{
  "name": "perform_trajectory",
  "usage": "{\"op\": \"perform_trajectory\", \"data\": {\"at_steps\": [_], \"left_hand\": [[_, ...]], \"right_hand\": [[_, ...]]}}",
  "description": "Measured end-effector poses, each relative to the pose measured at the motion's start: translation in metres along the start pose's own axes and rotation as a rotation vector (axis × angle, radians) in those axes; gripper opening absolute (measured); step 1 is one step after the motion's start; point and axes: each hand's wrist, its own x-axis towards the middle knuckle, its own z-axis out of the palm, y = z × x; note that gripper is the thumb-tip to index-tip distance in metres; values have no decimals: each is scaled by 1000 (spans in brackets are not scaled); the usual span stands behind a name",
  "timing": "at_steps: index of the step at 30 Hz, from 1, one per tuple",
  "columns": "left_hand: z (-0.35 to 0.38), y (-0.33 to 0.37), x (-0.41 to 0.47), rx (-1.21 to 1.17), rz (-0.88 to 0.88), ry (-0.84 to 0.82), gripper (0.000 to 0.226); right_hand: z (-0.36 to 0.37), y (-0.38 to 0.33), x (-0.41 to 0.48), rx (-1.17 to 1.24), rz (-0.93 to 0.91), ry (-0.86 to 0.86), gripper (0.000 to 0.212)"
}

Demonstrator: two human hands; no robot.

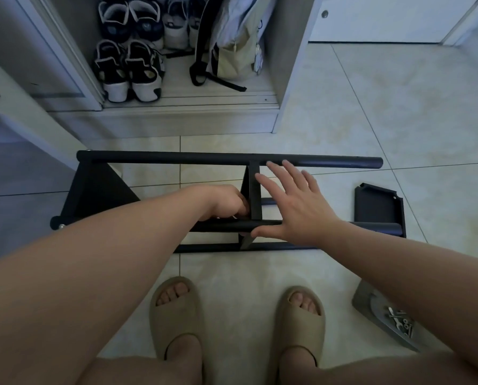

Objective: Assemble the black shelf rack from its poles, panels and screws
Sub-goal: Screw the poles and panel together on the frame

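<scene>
Rack [176, 158]: on the floor, 12 o'clock from my feet.
Left hand [226, 202]: curled at the middle panel [253, 187] (grip hidden, cannot tell).
Right hand [296, 209]: spread flat on a pole [224, 225].
Risk: the panel slips and the screw misses its hole.

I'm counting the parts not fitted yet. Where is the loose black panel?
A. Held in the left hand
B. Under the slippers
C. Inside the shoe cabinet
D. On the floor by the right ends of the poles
D: the panel lies flat on the floor, right at the right ends of the poles, and neither hand touches it.
</scene>
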Motion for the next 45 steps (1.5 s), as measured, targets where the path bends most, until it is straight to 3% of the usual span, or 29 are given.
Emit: {"op": "perform_trajectory", "data": {"at_steps": [7, 15, 26, 38, 45], "left_hand": [[-1, -5, 10, -74, 2, -49, 35], [1, -12, 28, -157, 0, -52, 13], [0, -23, 32, -449, 2, -45, 14], [0, -24, 33, -366, 32, -186, 9], [-2, -28, 35, -402, -33, -324, 35]], "right_hand": [[13, 11, 17, -65, -31, -72, 121], [21, 14, 19, -2, -33, -35, 121], [21, 11, 16, 29, -37, -7, 119], [20, 11, 16, 25, -29, -19, 118], [20, 11, 16, 37, -29, -12, 118]]}}
